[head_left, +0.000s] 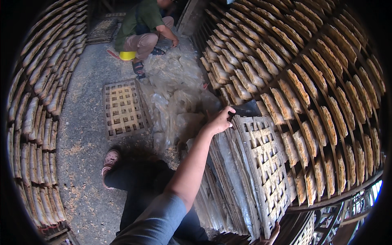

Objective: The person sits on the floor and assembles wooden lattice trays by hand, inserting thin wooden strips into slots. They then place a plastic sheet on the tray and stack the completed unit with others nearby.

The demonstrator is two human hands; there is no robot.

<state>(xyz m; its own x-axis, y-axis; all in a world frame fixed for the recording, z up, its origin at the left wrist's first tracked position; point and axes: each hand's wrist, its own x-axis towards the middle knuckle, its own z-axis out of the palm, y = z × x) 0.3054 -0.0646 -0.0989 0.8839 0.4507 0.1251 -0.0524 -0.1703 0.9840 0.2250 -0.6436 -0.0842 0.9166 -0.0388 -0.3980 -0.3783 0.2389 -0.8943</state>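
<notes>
A stack of woven bamboo trays [267, 159] stands on edge at my right, with plastic sheets [226, 157] between several of them. My left hand [220, 121] is closed on the upper corner of the stack, thumb toward me. Low on the same stack, my right hand [274, 235] is closed at the bottom edge of the foremost tray; only part of its fingers shows. A single woven tray [124, 108] lies flat on the floor farther ahead.
Slanted racks [286, 110] filled with pale orange-edged slabs rise along the right; similar racks [36, 171] line the left. Clear plastic sheeting [175, 102] covers part of the grey floor [81, 122]. Ahead, a person [143, 32] in green squats beside a yellow object [127, 55].
</notes>
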